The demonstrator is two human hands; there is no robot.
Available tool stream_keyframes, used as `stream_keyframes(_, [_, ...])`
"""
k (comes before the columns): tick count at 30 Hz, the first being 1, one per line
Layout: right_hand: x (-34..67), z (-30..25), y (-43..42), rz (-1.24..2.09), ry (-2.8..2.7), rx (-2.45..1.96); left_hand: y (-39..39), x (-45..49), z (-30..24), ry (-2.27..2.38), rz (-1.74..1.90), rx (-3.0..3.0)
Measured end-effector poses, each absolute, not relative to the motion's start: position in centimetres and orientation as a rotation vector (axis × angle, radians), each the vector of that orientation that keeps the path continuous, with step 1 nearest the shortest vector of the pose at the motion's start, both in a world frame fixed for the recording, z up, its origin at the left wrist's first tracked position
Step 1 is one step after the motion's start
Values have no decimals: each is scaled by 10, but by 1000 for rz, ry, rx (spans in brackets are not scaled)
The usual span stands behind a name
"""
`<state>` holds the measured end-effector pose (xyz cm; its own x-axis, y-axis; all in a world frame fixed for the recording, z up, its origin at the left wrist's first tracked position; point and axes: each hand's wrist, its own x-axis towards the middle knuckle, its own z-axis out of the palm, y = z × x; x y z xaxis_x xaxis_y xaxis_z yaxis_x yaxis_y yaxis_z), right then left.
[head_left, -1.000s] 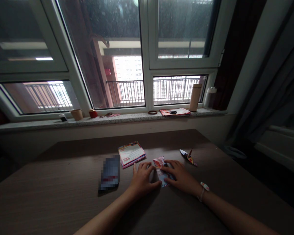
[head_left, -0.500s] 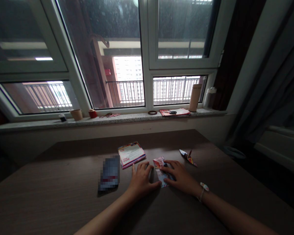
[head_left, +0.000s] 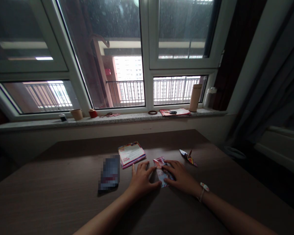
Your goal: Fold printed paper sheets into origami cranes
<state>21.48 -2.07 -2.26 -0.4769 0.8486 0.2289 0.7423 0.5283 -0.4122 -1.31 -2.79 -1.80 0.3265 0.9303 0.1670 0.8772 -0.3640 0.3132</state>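
A narrow piece of folded printed paper (head_left: 162,174), red and pink at its far end and pale blue nearer me, lies on the table between my hands. My left hand (head_left: 141,178) is open, fingers spread, with its index fingertip and thumb tip at the paper's left edge. From the other side, my right hand (head_left: 180,176) rests over the paper's right part, fingers apart and fingertips on it, hiding some of it. A bracelet (head_left: 204,187) circles the right wrist.
The brown table (head_left: 63,182) also bears a stack of printed sheets (head_left: 131,154), a dark pixelated object (head_left: 109,174) and a small folded paper piece (head_left: 188,158). On the windowsill (head_left: 132,117) stand a tan bottle (head_left: 195,98), a cup (head_left: 76,114) and scissors (head_left: 171,112) on papers.
My left index finger has reached slightly right, onto the paper's edge. My right fingers have shifted a little; the paper stays in place.
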Motion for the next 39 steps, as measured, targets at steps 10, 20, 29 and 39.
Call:
stream_keyframes(10, [215,-21,-21,344,-2365,-1300,-27,-13,-20,1667,464,2428])
stream_keyframes(20, [214,-19,-23,362,-2345,-1298,-26,-14,-22,1664,464,2436])
stream_keyframes(29, [214,-20,-23,380,-2337,-1294,-27,-12,-20,1666,443,2435])
stream_keyframes(39, [214,-21,-23,361,-2343,-1305,-27,-12,-19,1684,396,2441])
